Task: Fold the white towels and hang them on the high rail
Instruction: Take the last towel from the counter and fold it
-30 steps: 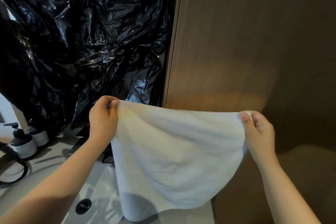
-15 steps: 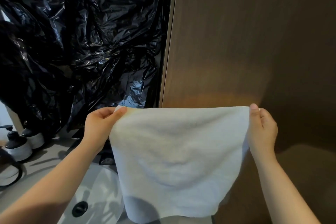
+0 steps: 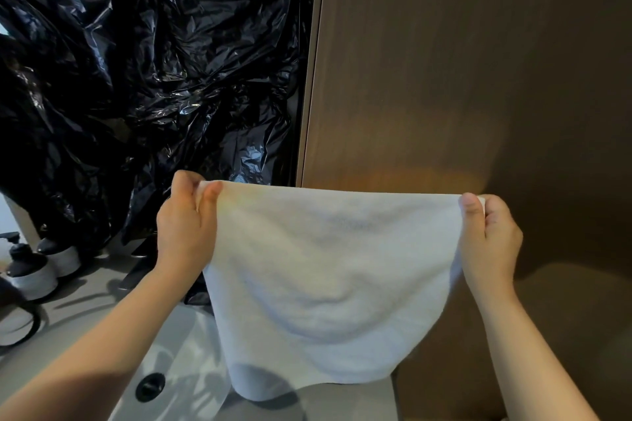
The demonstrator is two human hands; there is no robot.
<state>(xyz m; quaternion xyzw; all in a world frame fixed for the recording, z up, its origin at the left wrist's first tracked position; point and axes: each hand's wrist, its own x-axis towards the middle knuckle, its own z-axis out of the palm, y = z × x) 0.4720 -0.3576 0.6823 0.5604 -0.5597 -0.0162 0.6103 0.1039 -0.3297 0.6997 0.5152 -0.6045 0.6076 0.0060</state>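
While the left hand (image 3: 186,232) pinches the top left corner of the white towel (image 3: 325,284) between thumb and curled fingers, the right hand (image 3: 492,239) pinches the top right corner likewise; the towel hangs spread between them, near, above the white sink (image 3: 178,352), before a brown wall (image 3: 444,61).

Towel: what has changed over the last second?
The right hand rose a little, levelling the top edge of the towel; its skewed lower part now hangs more evenly. Unchanged: the left hand and the right hand each pinch a top corner; towel unfolded over the sink.
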